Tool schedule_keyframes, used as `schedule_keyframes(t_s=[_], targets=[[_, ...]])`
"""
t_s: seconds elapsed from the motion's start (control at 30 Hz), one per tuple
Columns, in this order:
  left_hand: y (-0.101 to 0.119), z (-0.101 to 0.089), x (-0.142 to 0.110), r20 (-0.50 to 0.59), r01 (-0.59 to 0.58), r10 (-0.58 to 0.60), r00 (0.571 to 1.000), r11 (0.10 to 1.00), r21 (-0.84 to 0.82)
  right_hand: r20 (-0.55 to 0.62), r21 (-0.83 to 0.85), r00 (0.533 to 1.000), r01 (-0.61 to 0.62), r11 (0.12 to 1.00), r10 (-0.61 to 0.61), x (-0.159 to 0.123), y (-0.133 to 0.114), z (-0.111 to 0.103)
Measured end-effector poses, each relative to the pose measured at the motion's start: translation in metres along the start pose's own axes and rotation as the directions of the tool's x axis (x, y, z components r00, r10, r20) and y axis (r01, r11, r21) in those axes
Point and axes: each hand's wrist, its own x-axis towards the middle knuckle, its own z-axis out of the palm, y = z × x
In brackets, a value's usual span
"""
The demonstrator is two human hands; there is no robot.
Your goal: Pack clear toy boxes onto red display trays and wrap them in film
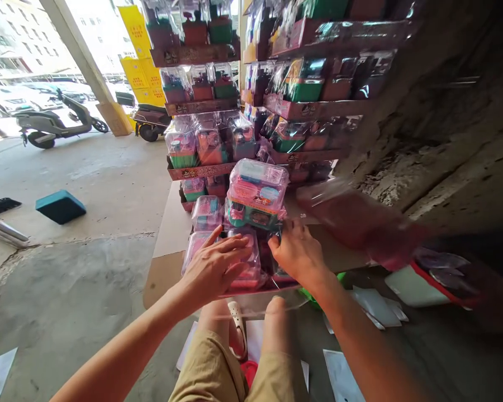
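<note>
My left hand (218, 265) lies flat with fingers spread on a clear-wrapped pink toy box (243, 276) in a low tray of boxes (272, 287) just above my knees. My right hand (297, 251) rests at the tray's right side, fingers curled on the plastic wrap beside the boxes. Just behind my hands a clear toy case with pink and teal parts (257, 192) sits on top of other boxes. A smaller clear box (207, 212) stands to its left.
Tall stacks of shrink-wrapped toy trays (201, 100) rise ahead and to the right. A blurred red pack (356, 218) moves at the right. Cardboard (171, 245) lies beneath. A teal box (61, 206) and parked scooters (54, 123) stand left; papers (377, 307) lie on the floor.
</note>
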Motion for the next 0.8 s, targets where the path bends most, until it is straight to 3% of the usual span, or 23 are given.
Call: schedule_keyframes(t_s=[0.17, 0.23, 0.3, 0.37, 0.4, 0.43, 0.5, 0.53, 0.57, 0.6, 0.7, 0.8], targets=[[-0.004, 0.005, 0.01, -0.017, 0.03, -0.029, 0.999, 0.999, 0.043, -0.035, 0.079, 0.999, 0.037, 0.996, -0.035, 0.015, 0.001, 0.001], [-0.003, 0.005, 0.012, -0.039, 0.02, -0.019, 0.999, 1.0, 0.024, -0.068, 0.2, 0.997, 0.052, 0.978, -0.039, 0.021, 0.005, 0.003], [-0.001, 0.003, 0.007, -0.129, 0.001, -0.002, 0.992, 1.0, -0.006, -0.171, 0.437, 0.985, 0.073, 0.896, 0.003, 0.021, 0.014, 0.008], [0.002, 0.002, -0.009, -0.33, 0.041, -0.051, 0.943, 0.998, -0.039, -0.259, 0.718, 0.953, 0.081, 0.691, 0.157, 0.011, 0.028, 0.015], [0.003, 0.003, -0.021, -0.459, 0.11, -0.131, 0.879, 0.991, -0.071, -0.254, 0.828, 0.932, 0.071, 0.557, 0.259, 0.002, 0.036, 0.02], [0.003, 0.006, -0.035, -0.575, 0.202, -0.242, 0.781, 0.97, -0.133, -0.21, 0.905, 0.913, 0.046, 0.423, 0.351, -0.009, 0.044, 0.025], [0.001, 0.015, -0.066, -0.679, 0.394, -0.53, 0.507, 0.844, -0.364, -0.063, 0.971, 0.9, -0.046, 0.237, 0.431, -0.034, 0.059, 0.039], [0.0, 0.021, -0.08, -0.633, 0.437, -0.664, 0.398, 0.744, -0.505, 0.013, 0.977, 0.908, -0.1, 0.187, 0.419, -0.046, 0.065, 0.046], [-0.001, 0.027, -0.092, -0.541, 0.459, -0.774, 0.33, 0.632, -0.624, 0.076, 0.977, 0.921, -0.146, 0.158, 0.382, -0.058, 0.069, 0.053], [-0.001, 0.032, -0.102, -0.424, 0.464, -0.853, 0.303, 0.521, -0.716, 0.123, 0.974, 0.933, -0.18, 0.141, 0.338, -0.067, 0.071, 0.06], [0.003, 0.04, -0.114, -0.124, 0.457, -0.923, 0.365, 0.293, -0.84, 0.173, 0.975, 0.96, -0.198, 0.1, 0.222, -0.082, 0.073, 0.075], [0.011, 0.037, -0.109, 0.0, 0.408, -0.894, 0.447, 0.204, -0.89, 0.185, 0.979, 0.965, -0.198, 0.053, 0.188, -0.083, 0.074, 0.085]])
